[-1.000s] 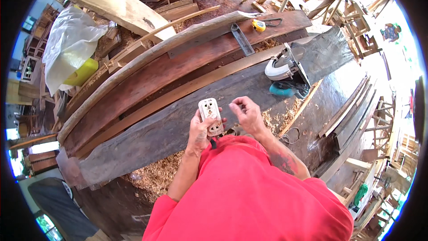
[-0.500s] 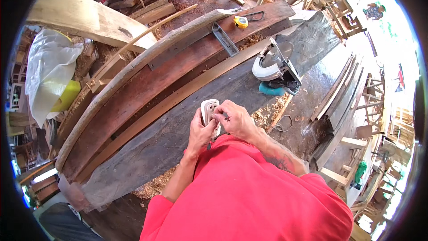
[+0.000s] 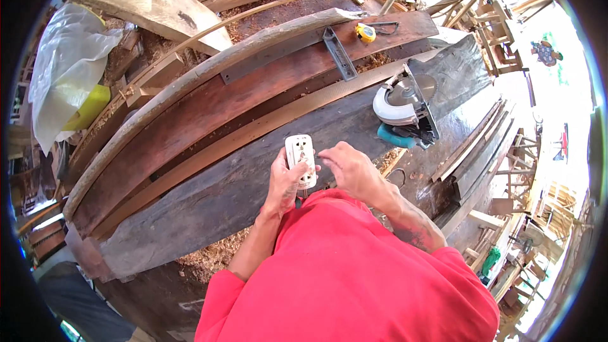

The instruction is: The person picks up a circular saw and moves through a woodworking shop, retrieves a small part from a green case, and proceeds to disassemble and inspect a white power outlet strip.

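Observation:
In front of my red shirt, my left hand (image 3: 282, 183) grips a white extension socket (image 3: 299, 147), its thumb across the front face and its holes facing up. A thin dark cord shows at its lower end. Just to the right of the socket is my right hand (image 3: 356, 172), apart from it, with the fingers bent and drawn together; whatever they hold, if anything, is hidden. Beyond my right hand a circular saw (image 3: 405, 104) with a teal handle lies on a wide dark plank (image 3: 209, 215).
A long curved reddish timber (image 3: 209, 111) lies past the plank, bearing a yellow tape measure (image 3: 365, 33) and a grey metal square (image 3: 339, 54). Wood shavings (image 3: 212, 256) lie below the plank. Curved boards (image 3: 475, 145) are stacked at right; a plastic sheet (image 3: 69, 69) hangs at far left.
My right hand has drawn away from the socket to the right. The socket's face is more exposed now, still in my left hand. The whole view has shifted slightly.

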{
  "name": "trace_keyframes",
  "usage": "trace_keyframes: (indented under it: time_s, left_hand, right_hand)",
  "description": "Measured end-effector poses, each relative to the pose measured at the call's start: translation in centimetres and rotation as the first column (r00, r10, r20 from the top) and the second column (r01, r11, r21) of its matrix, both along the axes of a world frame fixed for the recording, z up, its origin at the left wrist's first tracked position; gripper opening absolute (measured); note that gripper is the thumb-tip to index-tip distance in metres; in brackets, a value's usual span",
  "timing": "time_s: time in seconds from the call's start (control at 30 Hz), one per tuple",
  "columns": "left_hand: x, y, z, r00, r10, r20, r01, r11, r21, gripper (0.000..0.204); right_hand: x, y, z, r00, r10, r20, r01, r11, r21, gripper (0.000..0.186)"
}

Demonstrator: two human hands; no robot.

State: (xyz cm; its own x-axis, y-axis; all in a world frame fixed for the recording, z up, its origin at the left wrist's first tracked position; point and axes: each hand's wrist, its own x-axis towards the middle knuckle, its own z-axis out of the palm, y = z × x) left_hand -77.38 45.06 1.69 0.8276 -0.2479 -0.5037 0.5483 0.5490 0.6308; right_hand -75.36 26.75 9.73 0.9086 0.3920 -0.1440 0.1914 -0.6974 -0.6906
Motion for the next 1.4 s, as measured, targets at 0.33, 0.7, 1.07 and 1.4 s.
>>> trace_keyframes:
  time_s: [0.33, 0.7, 1.07, 1.4]
  left_hand:
    - [-0.2, -1.4, -0.2, 0.998, -0.009, 0.062, 0.001, 0.992, 0.128, 0.040]
    - [-0.5, -1.4, 0.8, 0.998, -0.020, 0.057, 0.012, 0.991, 0.136, 0.043]
    - [-0.7, -1.8, 0.7, 0.969, -0.118, 0.215, -0.014, 0.849, 0.528, 0.045]
    - [-0.6, -1.8, 0.1, 0.981, -0.060, 0.184, -0.015, 0.923, 0.384, 0.043]
  right_hand:
    - [-0.5, 0.5, -0.6, 0.988, -0.009, 0.155, 0.011, 1.000, -0.010, 0.022]
    - [-1.0, 0.4, -0.5, 0.985, -0.029, 0.173, 0.026, 1.000, 0.017, 0.020]
    - [-1.1, 0.7, -0.3, 0.983, -0.023, 0.184, 0.032, 0.998, -0.046, 0.016]
    - [-0.8, 0.8, -2.1, 0.966, -0.094, 0.241, 0.081, 0.995, 0.063, 0.027]
